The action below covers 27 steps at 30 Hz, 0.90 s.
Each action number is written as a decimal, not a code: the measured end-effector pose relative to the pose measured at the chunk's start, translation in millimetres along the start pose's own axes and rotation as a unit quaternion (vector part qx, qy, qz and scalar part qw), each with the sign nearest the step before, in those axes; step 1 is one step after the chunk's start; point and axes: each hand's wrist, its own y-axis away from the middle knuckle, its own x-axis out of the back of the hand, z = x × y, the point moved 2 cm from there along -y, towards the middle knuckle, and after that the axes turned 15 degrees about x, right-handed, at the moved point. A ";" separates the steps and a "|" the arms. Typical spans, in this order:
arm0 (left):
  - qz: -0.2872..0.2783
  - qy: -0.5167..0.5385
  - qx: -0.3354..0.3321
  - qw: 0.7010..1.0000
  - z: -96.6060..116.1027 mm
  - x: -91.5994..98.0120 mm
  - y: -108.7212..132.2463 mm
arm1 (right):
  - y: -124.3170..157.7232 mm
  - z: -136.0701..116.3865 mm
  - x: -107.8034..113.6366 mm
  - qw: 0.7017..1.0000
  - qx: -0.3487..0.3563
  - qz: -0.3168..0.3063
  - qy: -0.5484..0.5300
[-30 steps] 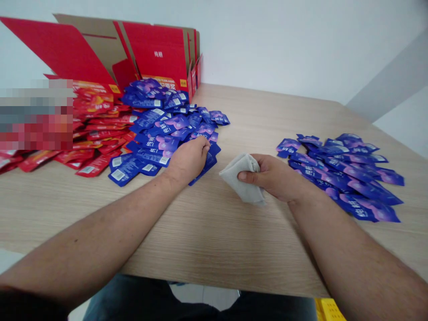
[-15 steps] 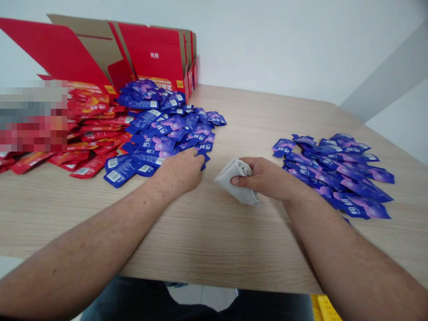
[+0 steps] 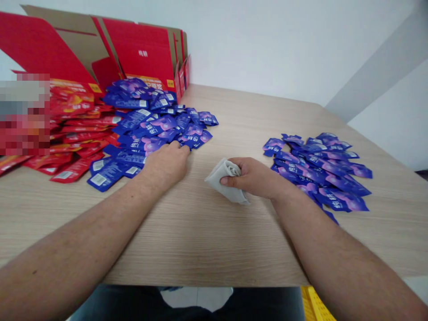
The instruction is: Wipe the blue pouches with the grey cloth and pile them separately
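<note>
My left hand [image 3: 165, 166] rests knuckles-up at the near edge of a big heap of blue and purple sachets [image 3: 157, 122], its fingers curled onto one sachet at the heap's edge. My right hand [image 3: 256, 177] lies on the wooden table [image 3: 207, 232] in the middle, closed around a folded grey-white cloth [image 3: 222, 180] that sticks out to the left of the thumb. A second, smaller spread of the same blue sachets [image 3: 317, 167] lies just right of the right hand.
Red sachets [image 3: 76, 133] are piled left of the blue heap. Flattened red cardboard cartons [image 3: 100, 49] lean against the white wall at the back left. A yellow crate corner [image 3: 316, 305] shows below the table's front edge.
My left hand has slid back towards me along the edge of the blue heap, dragging sachets with it. The right hand keeps the cloth in place. The view has shifted slightly to the right.
</note>
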 end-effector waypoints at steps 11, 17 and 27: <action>-0.010 0.063 -0.053 0.997 18.9 -0.7 9.1 | 4.1 12.9 60.9 0.873 -0.054 0.249 0.416; -0.029 0.077 -0.061 0.995 20.6 -3.9 9.0 | 5.5 47.5 78.7 0.869 -0.127 0.169 0.448; -0.058 0.089 -0.067 0.992 21.8 -12.5 7.6 | 2.0 47.8 65.0 0.899 -0.131 0.083 0.409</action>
